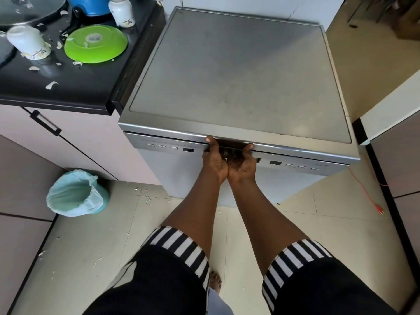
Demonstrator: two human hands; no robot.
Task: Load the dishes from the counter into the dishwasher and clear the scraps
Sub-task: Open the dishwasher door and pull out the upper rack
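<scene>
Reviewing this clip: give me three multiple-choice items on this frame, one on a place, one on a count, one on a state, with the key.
1. Where does the bin stand?
A. on a chair
B. on the floor, left of the dishwasher
C. on top of the dishwasher

2. How many white cups stand on the counter?
A. one
B. two
C. four

3. How is the dishwasher door?
A. lowered flat
B. taken off
C. upright, both hands at its handle

Key: 1 B, the bin sits on the tiles beside the machine. 2 B, one cup is by the green plate, one by the blue pot. 3 C, the left hand and right hand curl into the handle at the door's top edge.
</scene>
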